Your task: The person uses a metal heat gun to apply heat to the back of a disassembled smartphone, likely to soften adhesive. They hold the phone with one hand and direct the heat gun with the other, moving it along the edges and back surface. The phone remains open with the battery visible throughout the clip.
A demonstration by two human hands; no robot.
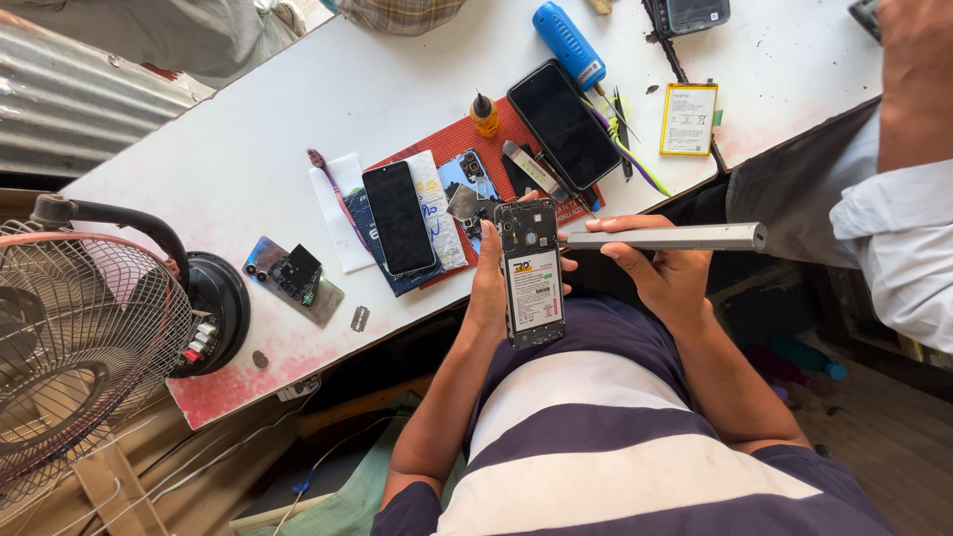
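White, stained worktable [248, 149] fills the upper half of the frame; corrugated metal sheeting shows at upper left and a wire-guarded fan [79, 328] at lower left. At frame centre, the left hand [488, 283] is clamped around an opened black smartphone [531, 273], held above the lap just off the table edge. Its back cover is already off, with the labelled battery and camera board exposed and still in place. The right hand [665, 273] is closed on a long grey metal cylindrical tool [663, 237], its tip at the phone's upper edge. A red work mat [467, 139], a second black smartphone [398, 217], a loose yellow-framed battery [688, 118] and a blue-handled tool [568, 42] lie on the table.
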